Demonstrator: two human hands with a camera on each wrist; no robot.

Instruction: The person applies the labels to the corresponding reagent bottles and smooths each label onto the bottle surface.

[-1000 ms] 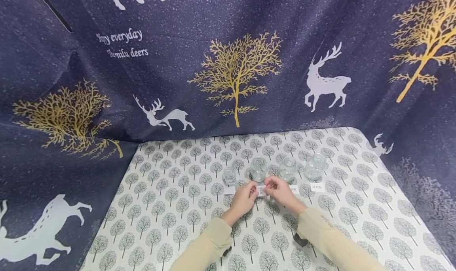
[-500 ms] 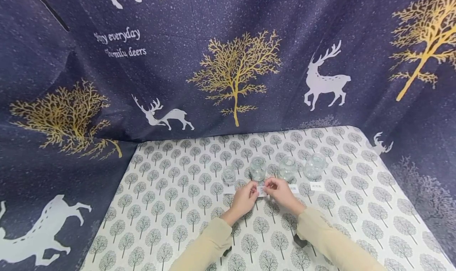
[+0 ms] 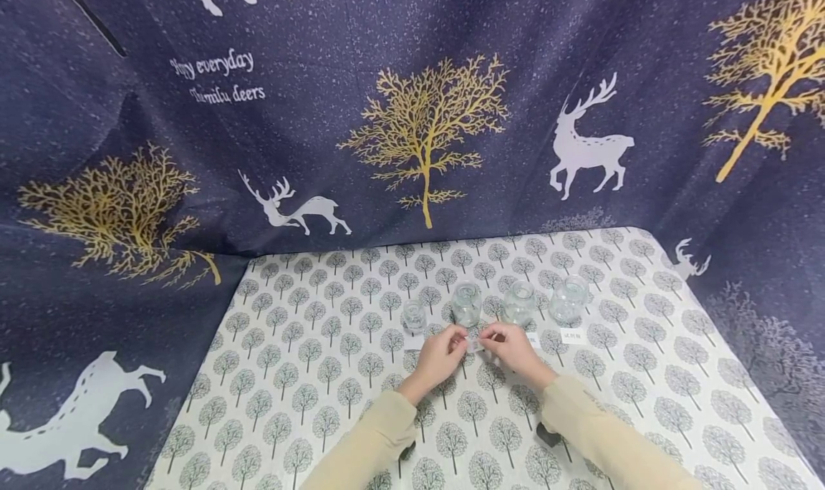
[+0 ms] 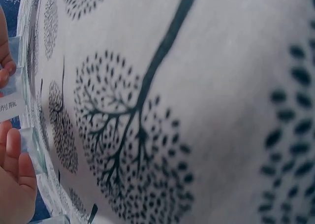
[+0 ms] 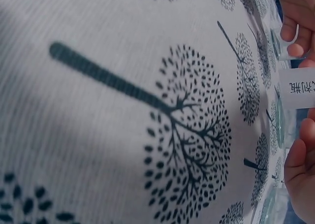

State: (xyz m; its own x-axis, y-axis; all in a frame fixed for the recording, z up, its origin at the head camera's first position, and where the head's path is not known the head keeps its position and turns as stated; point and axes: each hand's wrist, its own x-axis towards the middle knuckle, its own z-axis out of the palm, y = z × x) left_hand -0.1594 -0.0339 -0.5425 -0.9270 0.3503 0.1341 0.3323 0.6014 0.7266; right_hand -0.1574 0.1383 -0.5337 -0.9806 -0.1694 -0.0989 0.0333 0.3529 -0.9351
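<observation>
Left grip (image 3: pixel 440 357) and right grip (image 3: pixel 513 348) both pinching one paper label (image 5: pixel 298 88)
One end each, probably to keep it flat lol

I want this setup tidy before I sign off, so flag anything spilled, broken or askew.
Nothing stands out: the four glass bottles stand upright in a rough row on the tablecloth, with no visible spill or break. The left hand and right hand hold a paper label between them.
</observation>
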